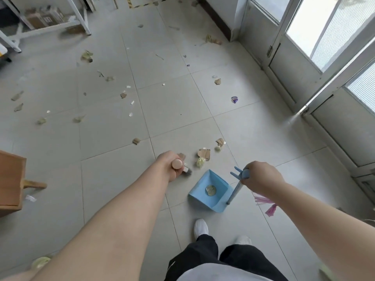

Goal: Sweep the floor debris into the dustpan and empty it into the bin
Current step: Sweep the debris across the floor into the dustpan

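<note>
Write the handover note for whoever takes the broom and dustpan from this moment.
Left hand: grips the top of the broom.
Right hand: grips the upright handle of the blue dustpan, which sits on the tiles.
Done: one greenish scrap lies in the pan.
Left: cardboard pieces just ahead of the pan, a purple wrapper and many scraps farther out; then the emptying. The bin is not in view.
</note>
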`<state>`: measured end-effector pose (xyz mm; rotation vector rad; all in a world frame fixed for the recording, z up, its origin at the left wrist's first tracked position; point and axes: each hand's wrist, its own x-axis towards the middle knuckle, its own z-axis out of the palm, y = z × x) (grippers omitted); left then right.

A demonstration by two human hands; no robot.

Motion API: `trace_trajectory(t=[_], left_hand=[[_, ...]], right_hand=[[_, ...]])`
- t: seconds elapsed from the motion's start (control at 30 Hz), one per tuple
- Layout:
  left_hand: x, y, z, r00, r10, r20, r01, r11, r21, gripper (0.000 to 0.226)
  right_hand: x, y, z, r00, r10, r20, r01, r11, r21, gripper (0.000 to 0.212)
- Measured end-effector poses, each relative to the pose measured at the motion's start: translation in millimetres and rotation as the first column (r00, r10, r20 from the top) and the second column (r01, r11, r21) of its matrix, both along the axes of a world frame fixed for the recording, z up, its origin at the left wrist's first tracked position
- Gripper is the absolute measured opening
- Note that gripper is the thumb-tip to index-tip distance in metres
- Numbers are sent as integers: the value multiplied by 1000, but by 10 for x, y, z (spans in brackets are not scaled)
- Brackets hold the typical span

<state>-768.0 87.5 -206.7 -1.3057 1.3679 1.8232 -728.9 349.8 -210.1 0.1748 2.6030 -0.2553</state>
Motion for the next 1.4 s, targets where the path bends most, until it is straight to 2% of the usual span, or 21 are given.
trace_trajectory(t=[0.17, 0.37, 0.47, 0.63, 0.77, 0.97, 1.13, 1.4], left_hand=[[-61, -8, 6, 988, -152, 11, 152, 988, 6, 14], [-57, 203, 301, 909, -417, -11, 410, 898, -159, 11], [-25, 367, 418, 844, -536, 19, 528, 822, -214, 16], [25, 782, 470, 705, -706, 68, 686, 655, -317, 11], [-38, 1051, 406, 576, -808, 125, 798, 523, -300, 12], [-384, 1048, 311, 379, -904, 200, 919, 342, -194, 18], [-807, 668, 227, 276, -924, 263, 957, 240, -161, 19], [-1530, -30, 125, 317, -886, 338, 937, 239, -254, 18]], right_hand=[[18, 185, -42, 999, -37, -20, 37, 999, -12, 14], [103, 330, -34, 997, -75, -34, 75, 997, 2, 14], [183, 467, -6, 994, -94, -46, 95, 995, 9, 14], [300, 754, 16, 990, -134, -39, 134, 991, 4, 14], [359, 889, 21, 979, -202, -3, 202, 979, -2, 15], [135, 878, 40, 962, -267, 51, 268, 963, -13, 12], [-216, 542, 49, 958, -284, 25, 284, 959, 18, 11], [-653, 86, -29, 957, -290, -4, 290, 956, 31, 14]])
